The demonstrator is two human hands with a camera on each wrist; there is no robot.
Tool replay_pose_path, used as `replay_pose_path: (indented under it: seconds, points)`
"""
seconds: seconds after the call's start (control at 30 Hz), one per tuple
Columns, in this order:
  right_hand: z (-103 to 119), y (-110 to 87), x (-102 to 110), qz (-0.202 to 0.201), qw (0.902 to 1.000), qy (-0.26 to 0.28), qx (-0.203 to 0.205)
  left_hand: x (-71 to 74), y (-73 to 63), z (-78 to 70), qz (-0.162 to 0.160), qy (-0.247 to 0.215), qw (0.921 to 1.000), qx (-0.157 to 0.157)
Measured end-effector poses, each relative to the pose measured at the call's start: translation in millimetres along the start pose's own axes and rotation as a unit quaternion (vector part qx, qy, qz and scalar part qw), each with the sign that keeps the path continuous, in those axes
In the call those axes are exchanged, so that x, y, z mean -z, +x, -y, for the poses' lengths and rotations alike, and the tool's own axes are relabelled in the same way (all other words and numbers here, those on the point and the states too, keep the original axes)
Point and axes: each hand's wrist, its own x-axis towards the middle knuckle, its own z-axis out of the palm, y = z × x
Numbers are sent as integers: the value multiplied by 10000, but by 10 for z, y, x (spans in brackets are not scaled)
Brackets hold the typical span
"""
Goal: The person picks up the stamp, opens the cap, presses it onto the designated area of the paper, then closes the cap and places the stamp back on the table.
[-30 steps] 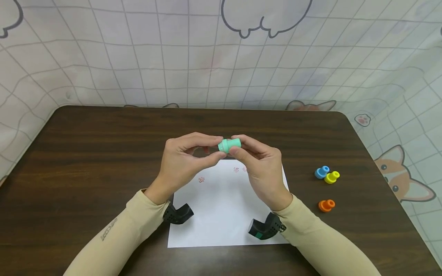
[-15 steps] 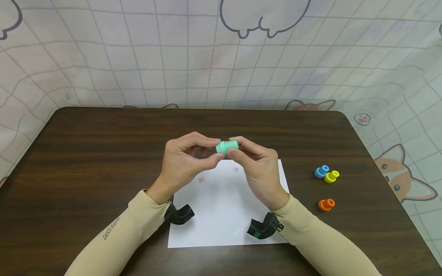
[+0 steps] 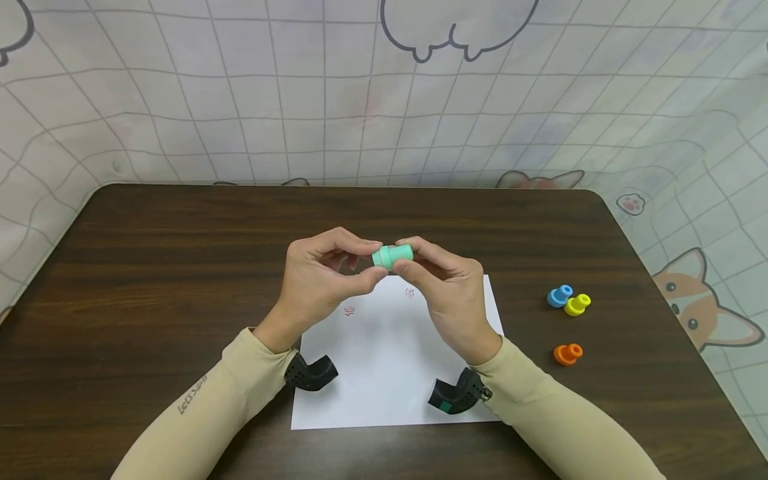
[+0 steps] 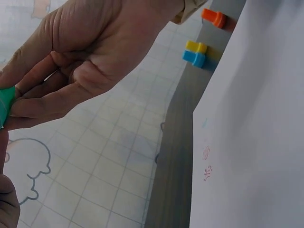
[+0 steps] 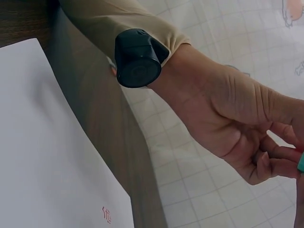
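Note:
A small teal stamp (image 3: 393,256) is held up between both hands above the far edge of a white sheet of paper (image 3: 384,373). My left hand (image 3: 327,280) pinches its wider end between thumb and fingers. On the narrower end, thumb and forefinger of my right hand (image 3: 453,287) grip from the other side. Only a sliver of the stamp (image 4: 5,104) shows in the left wrist view, at the left edge. Small red printed marks (image 3: 349,311) stand on the paper's upper part.
On the dark wooden table (image 3: 180,267), a blue stamp (image 3: 559,296) and a yellow stamp (image 3: 577,305) stand together at the right. Nearer the front is an orange stamp (image 3: 567,354). A grid-patterned cloth (image 3: 348,100) hangs behind the table.
Both hands have shifted slightly left with the teal stamp between them. Their grip looks the same, and the other stamps stay where they were.

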Motion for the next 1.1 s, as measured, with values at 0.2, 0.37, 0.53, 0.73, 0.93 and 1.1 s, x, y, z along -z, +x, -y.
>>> replay_pose_path:
  seconds: [0.2, 0.37, 0.53, 0.73, 0.93, 1.1]
  points:
    - [-11, -16, -6, -37, 9998, -141, 110, 6, -2, 3, 35, -21, 9999, 125]
    - [-38, -14, 10, -18, 9984, -402, 399, 21, -9, 9, 107, 222, 9997, 31]
    - [-59, 6, 30, -7, 9958, -592, 703, 33, 1, 26, 187, 313, 9993, -96]
    - [-76, 8, 28, 43, 9956, -561, 747, 37, -1, 32, 235, 188, 9995, -31]
    - [-82, 8, 24, 82, 9950, -499, 859, 46, -9, 28, 254, 117, 9996, 56]
    - [-79, -6, 30, 106, 9939, -551, 952, 38, -17, 36, 325, -27, 9994, 83]
